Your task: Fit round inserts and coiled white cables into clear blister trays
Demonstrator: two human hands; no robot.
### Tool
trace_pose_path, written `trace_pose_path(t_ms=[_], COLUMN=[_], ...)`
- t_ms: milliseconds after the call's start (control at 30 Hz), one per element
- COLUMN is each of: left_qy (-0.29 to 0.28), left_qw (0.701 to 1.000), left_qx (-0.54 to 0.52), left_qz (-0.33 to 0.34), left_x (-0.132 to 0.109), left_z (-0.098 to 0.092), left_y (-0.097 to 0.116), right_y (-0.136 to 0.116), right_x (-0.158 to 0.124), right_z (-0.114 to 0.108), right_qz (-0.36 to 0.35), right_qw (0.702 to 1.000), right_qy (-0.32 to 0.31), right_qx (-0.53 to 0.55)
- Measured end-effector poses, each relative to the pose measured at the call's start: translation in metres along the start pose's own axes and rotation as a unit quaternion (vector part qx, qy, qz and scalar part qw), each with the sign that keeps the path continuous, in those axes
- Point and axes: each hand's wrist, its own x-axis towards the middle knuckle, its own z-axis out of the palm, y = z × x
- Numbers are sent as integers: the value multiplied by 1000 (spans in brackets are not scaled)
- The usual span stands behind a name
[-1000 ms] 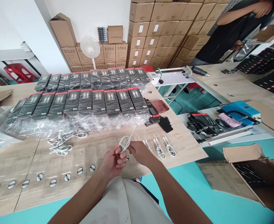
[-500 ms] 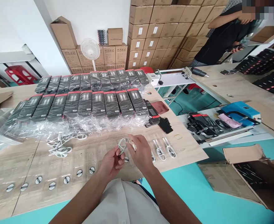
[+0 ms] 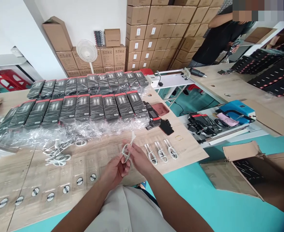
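Observation:
Between my two hands is a white charging cable (image 3: pixel 125 153), coiled into a loop with its connector ends sticking up. My left hand (image 3: pixel 115 170) pinches the coil's lower left side. The fingers of my right hand (image 3: pixel 137 158) are closed on its upper right part, near the connectors. Three coiled white cables (image 3: pixel 161 152) lie in a row on the table to the right of my hands. On the left, a tangle of loose white cables (image 3: pixel 58 154) rests in front of the wrapped boxes. Clear plastic sleeves (image 3: pixel 71 170) with round black-and-white stickers (image 3: pixel 80 181) lie along the table's front.
Two rows of plastic-wrapped black boxes (image 3: pixel 96 109) stand across the wooden table (image 3: pixel 187 151). A dark phone-like item (image 3: pixel 166 127) and a rubber band (image 3: pixel 179 138) are at right. An open carton (image 3: pixel 226 177) sits beyond the right edge. A person (image 3: pixel 212 42) stands at the back right.
My right hand has shifted down and left onto the coil, and the connector ends now point upward. The view has turned slightly right, uncovering the third finished coil.

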Motion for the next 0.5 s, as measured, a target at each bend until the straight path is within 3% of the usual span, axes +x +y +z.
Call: trace_pose_path(t_ms=[67, 133, 233, 333, 400, 500], left_qy=[-6, 13, 85, 149, 173, 199], left_qw=[999, 996, 992, 987, 983, 978], left_qx=[12, 23, 17, 11, 14, 21], left_qz=[-38, -81, -96, -66, -55, -50], left_x=[-1, -3, -3, 1, 4, 8], left_z=[-2, -9, -27, -49, -60, -69], left_y=[-1, 0, 8, 15, 17, 15], right_y=[9, 16, 29, 53, 74, 102], right_x=[-1, 1, 1, -15, -33, -54], right_z=[-4, -19, -56, -83, -83, -65], right_qz=[54, 52, 56, 100, 122, 140], right_qw=[993, 986, 990, 986, 984, 981], right_qy=[-19, 51, 121, 94, 66, 27], right_qx=[100, 151, 37, -94, -109, -128])
